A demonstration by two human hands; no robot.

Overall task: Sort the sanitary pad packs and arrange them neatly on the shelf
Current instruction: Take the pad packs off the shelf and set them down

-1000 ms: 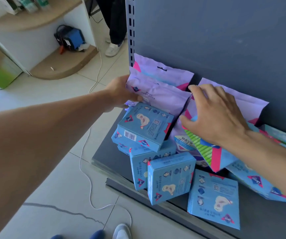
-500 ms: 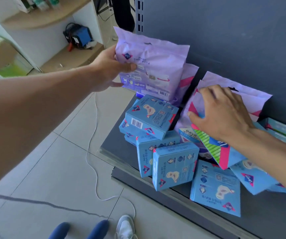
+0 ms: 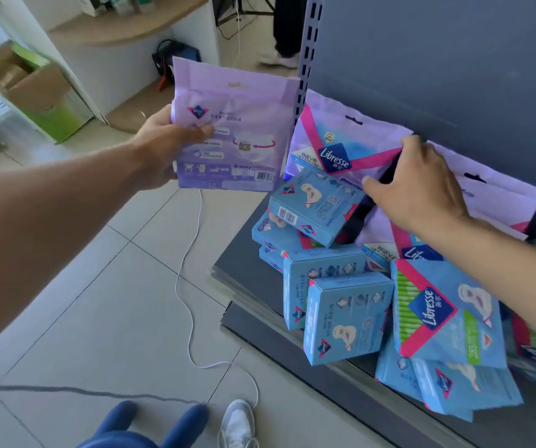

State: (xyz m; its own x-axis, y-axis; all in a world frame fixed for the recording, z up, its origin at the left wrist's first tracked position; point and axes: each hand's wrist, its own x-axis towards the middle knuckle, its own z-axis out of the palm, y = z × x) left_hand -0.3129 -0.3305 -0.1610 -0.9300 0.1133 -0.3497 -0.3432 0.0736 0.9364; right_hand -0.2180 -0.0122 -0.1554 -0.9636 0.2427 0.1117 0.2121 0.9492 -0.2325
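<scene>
Shelf (image 3: 244, 250) front-left corner bare; rest of deck blocked by loose packs.
Blue boxes (image 3: 344, 321) heaped mid-deck, overhanging the front lip; blue flat packs (image 3: 447, 312) piled just right of them, also past the edge. Purple packs (image 3: 334, 147) lean on the back panel (image 3: 454, 59), closing off the rear. Right hand (image 3: 418, 192) sits in the gap between the two leaning packs. Left hand (image 3: 166, 147) holds a purple pack (image 3: 231, 124) out over open floor, clear of the slotted upright (image 3: 305, 69). White cable (image 3: 192, 286) trails across the tiles.
</scene>
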